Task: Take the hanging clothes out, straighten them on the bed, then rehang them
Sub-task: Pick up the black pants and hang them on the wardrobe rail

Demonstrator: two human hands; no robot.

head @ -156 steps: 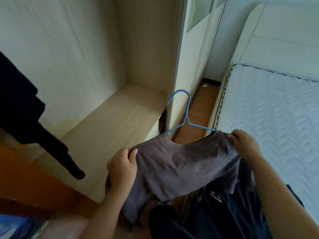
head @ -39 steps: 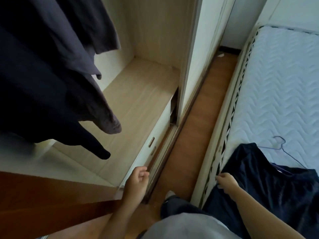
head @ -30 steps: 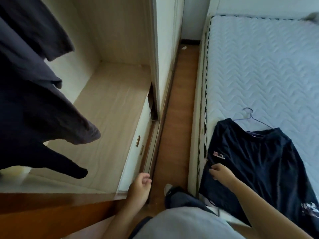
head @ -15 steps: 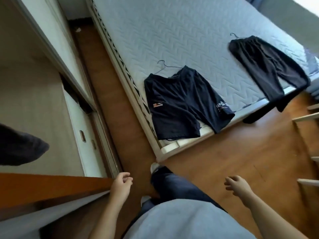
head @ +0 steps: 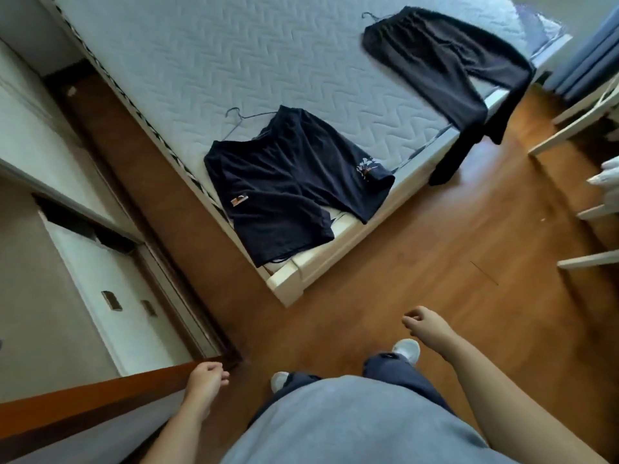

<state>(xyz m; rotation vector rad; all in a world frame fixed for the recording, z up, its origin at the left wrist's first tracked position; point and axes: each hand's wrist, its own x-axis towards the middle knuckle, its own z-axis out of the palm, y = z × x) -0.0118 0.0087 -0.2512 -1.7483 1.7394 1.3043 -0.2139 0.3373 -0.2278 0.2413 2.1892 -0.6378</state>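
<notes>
**Both hands come away, two garments left on the bed**

Since a second ago the right grip (head: 425, 324) has let go of the shorts (head: 288, 182) and drawn back over the floor (head: 435, 246). The gaze has also swung from the wardrobe to the bed (head: 234, 55).

Head view: both hands hold nothing. The right grip hangs with its fingers loosely curled, well apart from the bed. The left grip (head: 206, 380) is also loosely curled at the end of a brown wooden edge (head: 100, 393); I cannot tell whether it touches the wood.

The shorts lie flat at the near corner of the bed. Their waistband points up the mattress, and their leg ends spill over the bed's edge. A thin wire hanger (head: 241, 117) pokes out at the waistband. Dark trousers (head: 435, 58) lie farther along, also with a hanger (head: 370, 16) at the waist, and their legs dangle off the bed toward the floor.

Both garments look soft, limp and light, so they should drape rather than hold any shape. The trousers look the heavier of the two, and their overhanging legs could drag them off the mattress. The hangers look stiff but slim and easy to bend. For rehanging, the best hold is probably the hook, with the other hand steadying the waistband so the cloth does not slide off the wire.
</notes>
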